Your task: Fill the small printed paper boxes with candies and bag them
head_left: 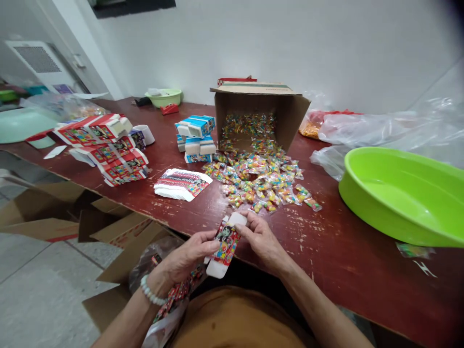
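Observation:
A small printed candy box (226, 244), red and colourful with white end flaps, is between my two hands at the table's front edge. My left hand (194, 253) grips its left side, thumb on the printed face. At the upper white flap, my right hand (259, 234) pinches the box between thumb and fingers. Just beyond lies a heap of small clear candy packets (253, 179), spilling from a cardboard carton (297, 118) tipped on its side. To the left of the heap rests a stack of flat, unfolded boxes (181, 184).
Red boxes (116, 154) are piled at the left, blue boxes (195, 137) nearer the middle. A large green basin (391, 193) stands at the right beside clear plastic bags (362, 128). Open cartons (119, 232) sit on the floor at left. A bag of red packets (177, 295) lies by my lap.

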Demonstrator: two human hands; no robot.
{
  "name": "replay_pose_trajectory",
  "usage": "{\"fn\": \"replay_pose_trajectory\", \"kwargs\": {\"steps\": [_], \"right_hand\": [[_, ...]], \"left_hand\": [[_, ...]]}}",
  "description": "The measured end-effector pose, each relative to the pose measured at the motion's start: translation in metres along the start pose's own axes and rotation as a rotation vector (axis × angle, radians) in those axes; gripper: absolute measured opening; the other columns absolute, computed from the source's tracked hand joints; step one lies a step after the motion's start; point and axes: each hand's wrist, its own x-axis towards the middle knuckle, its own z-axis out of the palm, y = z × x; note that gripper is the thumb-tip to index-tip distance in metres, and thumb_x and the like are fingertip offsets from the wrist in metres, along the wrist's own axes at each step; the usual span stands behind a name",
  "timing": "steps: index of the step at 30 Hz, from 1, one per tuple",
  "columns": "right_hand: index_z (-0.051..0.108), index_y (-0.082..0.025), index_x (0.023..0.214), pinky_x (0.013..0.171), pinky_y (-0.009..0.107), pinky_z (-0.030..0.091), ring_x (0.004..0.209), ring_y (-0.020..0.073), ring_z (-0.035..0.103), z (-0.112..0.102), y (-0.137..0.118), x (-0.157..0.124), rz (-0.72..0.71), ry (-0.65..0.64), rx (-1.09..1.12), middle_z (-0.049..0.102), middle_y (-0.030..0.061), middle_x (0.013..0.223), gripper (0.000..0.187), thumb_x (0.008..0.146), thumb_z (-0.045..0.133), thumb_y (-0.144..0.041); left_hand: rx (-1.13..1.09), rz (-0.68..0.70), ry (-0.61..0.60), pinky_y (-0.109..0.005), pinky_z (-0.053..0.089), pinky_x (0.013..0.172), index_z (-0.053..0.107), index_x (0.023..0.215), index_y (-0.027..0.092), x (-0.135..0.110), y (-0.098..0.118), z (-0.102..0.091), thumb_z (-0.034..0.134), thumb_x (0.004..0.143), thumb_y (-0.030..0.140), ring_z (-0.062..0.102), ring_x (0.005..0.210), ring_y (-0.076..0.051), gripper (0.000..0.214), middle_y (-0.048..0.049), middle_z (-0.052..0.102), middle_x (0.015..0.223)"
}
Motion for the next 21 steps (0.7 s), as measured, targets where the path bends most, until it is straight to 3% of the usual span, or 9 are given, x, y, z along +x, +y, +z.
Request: {"fn": "replay_pose_trajectory", "kwargs": {"steps": [3, 5, 9, 12, 14, 17, 19, 21], "right_hand": [[0.059, -0.022, 0.107, 0.061, 0.023, 0.047, 0.067, 0.0118, 0.057, 0.003, -0.003, -0.008, 0.014, -0.117, 0.015, 0.063, -0.0006, 0.083, 0.028, 0.084, 0.063, -0.037], [0.057, -0.023, 0.114, 0.058, 0.021, 0.046, 0.064, 0.0105, 0.056, 0.002, -0.003, -0.011, 0.016, -0.163, 0.043, 0.062, -0.0009, 0.084, 0.032, 0.085, 0.062, -0.036], [0.049, -0.026, 0.127, 0.062, 0.021, 0.048, 0.073, 0.0108, 0.058, -0.001, 0.0, -0.013, 0.013, -0.172, 0.106, 0.062, -0.0004, 0.092, 0.047, 0.083, 0.065, -0.03], [0.042, -0.028, 0.135, 0.072, 0.025, 0.051, 0.083, 0.0137, 0.061, -0.002, -0.002, -0.015, -0.022, -0.158, 0.062, 0.062, 0.0021, 0.101, 0.056, 0.083, 0.064, -0.027], [0.041, -0.028, 0.135, 0.078, 0.03, 0.052, 0.09, 0.0163, 0.061, -0.001, -0.007, -0.018, -0.107, -0.067, -0.073, 0.06, 0.0045, 0.108, 0.057, 0.083, 0.064, -0.025], [0.053, -0.027, 0.122, 0.084, 0.034, 0.05, 0.098, 0.0191, 0.058, 0.0, -0.017, -0.025, -0.357, 0.143, -0.42, 0.056, 0.007, 0.115, 0.042, 0.082, 0.063, -0.02], [0.059, -0.025, 0.11, 0.087, 0.035, 0.048, 0.1, 0.0203, 0.056, 0.001, -0.024, -0.029, -0.486, 0.137, -0.628, 0.057, 0.0071, 0.112, 0.03, 0.082, 0.062, -0.016], [0.06, -0.023, 0.104, 0.087, 0.035, 0.047, 0.099, 0.0208, 0.057, 0.001, -0.029, -0.032, -0.506, 0.033, -0.76, 0.06, 0.007, 0.108, 0.025, 0.081, 0.062, -0.013]], "left_hand": [[-0.168, -0.126, -0.28, -0.032, 0.053, 0.067, 0.069, 0.098, 0.011, 0.002, -0.003, 0.002, 0.08, 0.065, 0.043, 0.071, 0.075, -0.026, 0.047, -0.0136, 0.073, 0.086], [-0.248, -0.151, -0.327, -0.033, 0.054, 0.063, 0.07, 0.096, 0.012, 0.004, -0.01, 0.005, 0.082, 0.06, 0.046, 0.071, 0.068, -0.025, 0.051, -0.0112, 0.072, 0.081], [-0.196, -0.106, -0.235, -0.03, 0.054, 0.06, 0.07, 0.094, 0.013, 0.007, -0.017, 0.013, 0.084, 0.06, 0.041, 0.071, 0.065, -0.023, 0.046, -0.0097, 0.072, 0.08], [-0.155, -0.07, -0.241, -0.031, 0.056, 0.063, 0.07, 0.094, 0.013, 0.006, -0.012, 0.017, 0.085, 0.059, 0.042, 0.071, 0.067, -0.023, 0.048, -0.0099, 0.072, 0.08], [-0.142, -0.047, -0.244, -0.032, 0.056, 0.064, 0.07, 0.096, 0.014, 0.005, -0.008, 0.019, 0.085, 0.058, 0.044, 0.07, 0.067, -0.023, 0.051, -0.0101, 0.072, 0.081], [-0.099, -0.048, -0.207, -0.032, 0.055, 0.064, 0.071, 0.094, 0.014, 0.003, -0.004, 0.02, 0.083, 0.06, 0.048, 0.068, 0.065, -0.022, 0.05, -0.0099, 0.071, 0.08], [-0.021, -0.025, -0.176, -0.031, 0.053, 0.066, 0.071, 0.09, 0.013, 0.004, -0.002, 0.021, 0.08, 0.063, 0.047, 0.065, 0.065, -0.02, 0.045, -0.0088, 0.07, 0.077], [0.094, 0.03, -0.154, -0.029, 0.05, 0.069, 0.072, 0.086, 0.013, 0.006, 0.001, 0.022, 0.079, 0.064, 0.039, 0.062, 0.07, -0.019, 0.035, -0.007, 0.069, 0.076]]}}
